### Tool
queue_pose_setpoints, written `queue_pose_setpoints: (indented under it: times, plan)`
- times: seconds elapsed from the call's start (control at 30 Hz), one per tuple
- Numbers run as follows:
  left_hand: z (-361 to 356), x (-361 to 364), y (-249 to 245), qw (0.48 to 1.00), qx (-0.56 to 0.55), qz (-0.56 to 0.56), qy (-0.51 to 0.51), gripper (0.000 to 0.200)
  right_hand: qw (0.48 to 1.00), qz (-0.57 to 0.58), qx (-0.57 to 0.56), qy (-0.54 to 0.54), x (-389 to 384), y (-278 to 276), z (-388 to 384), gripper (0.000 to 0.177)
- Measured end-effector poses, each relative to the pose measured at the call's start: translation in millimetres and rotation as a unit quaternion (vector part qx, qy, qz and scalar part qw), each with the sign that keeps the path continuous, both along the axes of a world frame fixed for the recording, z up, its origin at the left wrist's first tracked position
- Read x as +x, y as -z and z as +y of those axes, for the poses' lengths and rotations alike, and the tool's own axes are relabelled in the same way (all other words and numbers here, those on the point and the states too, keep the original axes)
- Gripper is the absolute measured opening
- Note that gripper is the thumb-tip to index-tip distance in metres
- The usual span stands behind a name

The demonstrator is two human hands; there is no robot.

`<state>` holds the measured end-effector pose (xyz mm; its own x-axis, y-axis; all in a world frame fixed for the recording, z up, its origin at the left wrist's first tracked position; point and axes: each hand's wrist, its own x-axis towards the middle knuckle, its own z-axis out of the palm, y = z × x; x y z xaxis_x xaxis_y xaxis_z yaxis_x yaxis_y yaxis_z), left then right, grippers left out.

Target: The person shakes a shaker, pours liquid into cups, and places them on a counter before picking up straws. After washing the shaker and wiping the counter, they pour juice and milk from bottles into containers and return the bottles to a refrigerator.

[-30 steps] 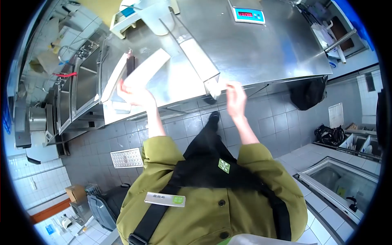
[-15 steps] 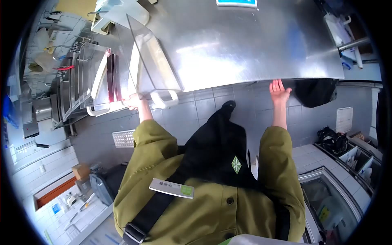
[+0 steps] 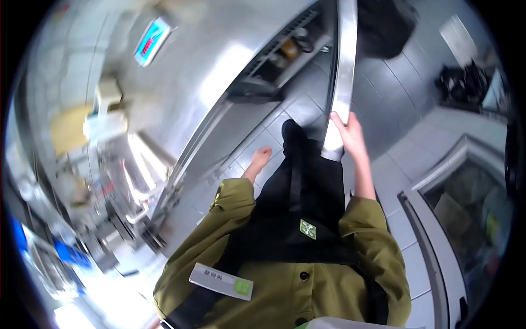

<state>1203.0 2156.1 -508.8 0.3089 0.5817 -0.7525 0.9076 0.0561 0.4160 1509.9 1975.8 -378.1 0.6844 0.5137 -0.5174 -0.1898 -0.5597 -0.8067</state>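
My right hand (image 3: 349, 130) is wrapped round the edge of an opened metal door (image 3: 344, 66) that juts out from under the steel counter (image 3: 181, 71). The thumb lies on the door's top edge. My left hand (image 3: 262, 157) hangs over the floor, away from the counter, its fingers curled in with nothing visible in them. Past the door's left side, a dark opening below the counter shows a shelf (image 3: 304, 66) with small containers, among them an orange one (image 3: 289, 49).
A small device with a lit blue screen (image 3: 152, 41) lies on the counter. White and clear containers (image 3: 107, 127) stand at the left. A black bag (image 3: 386, 27) is beyond the door. A glass-topped freezer (image 3: 466, 203) is at the lower right.
The view has turned. My left hand has let go of the clear panel area and drawn back. My right hand has closed on the door, which now stands open.
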Motion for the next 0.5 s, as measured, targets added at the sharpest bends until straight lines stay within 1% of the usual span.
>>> queue_pose_setpoints:
  times: [0.03, 0.07, 0.1, 0.13, 0.17, 0.2, 0.23, 0.27, 0.3, 0.33, 0.37, 0.4, 0.43, 0.47, 0.5]
  plan:
    - [-9, 45, -5, 0.994, 0.058, -0.005, 0.095, 0.030, 0.993, -0.045, -0.112, 0.011, 20, -18, -31, 0.071]
    - [-17, 88, -11, 0.992, 0.051, -0.049, 0.101, 0.030, 0.981, -0.084, -0.165, 0.061, 38, -27, -56, 0.077]
    - [-9, 127, -21, 0.990, 0.039, -0.090, 0.101, 0.029, 0.953, -0.197, -0.188, 0.136, 53, -17, -64, 0.077]
    - [-6, 162, -25, 0.985, 0.025, -0.134, 0.108, 0.026, 0.906, -0.318, -0.227, 0.162, 76, -7, -81, 0.075]
    - [-1, 188, -16, 0.983, 0.008, -0.155, 0.097, 0.024, 0.871, -0.391, -0.249, 0.162, 101, -5, -97, 0.072]
    - [7, 207, -3, 0.980, -0.010, -0.189, 0.060, 0.024, 0.853, -0.425, -0.249, 0.171, 128, 0, -110, 0.070]
    - [14, 227, 3, 0.987, -0.013, -0.153, 0.055, 0.024, 0.863, -0.409, -0.217, 0.204, 153, 1, -121, 0.066]
    - [26, 237, 26, 0.985, -0.049, -0.167, 0.003, 0.024, 0.878, -0.377, -0.180, 0.236, 177, 3, -133, 0.062]
    - [40, 243, 50, 0.988, -0.037, -0.148, 0.004, 0.024, 0.878, -0.382, -0.174, 0.232, 198, 7, -145, 0.060]
    - [52, 249, 70, 0.991, -0.027, -0.128, 0.002, 0.024, 0.870, -0.396, -0.198, 0.216, 218, 14, -158, 0.057]
    - [61, 256, 84, 0.995, -0.014, -0.098, -0.012, 0.024, 0.875, -0.392, -0.203, 0.199, 237, 18, -167, 0.052]
    - [70, 261, 98, 0.997, 0.001, -0.068, -0.028, 0.023, 0.885, -0.392, -0.152, 0.200, 254, 28, -179, 0.045]
    - [81, 266, 112, 0.996, 0.001, -0.053, -0.078, 0.024, 0.876, -0.427, -0.131, 0.182, 268, 32, -188, 0.039]
    - [100, 266, 135, 0.997, 0.007, -0.018, -0.080, 0.025, 0.869, -0.441, -0.151, 0.166, 281, 31, -194, 0.036]
    - [113, 270, 152, 0.993, 0.012, -0.023, -0.118, 0.027, 0.887, -0.406, -0.056, 0.214, 300, 46, -211, 0.035]
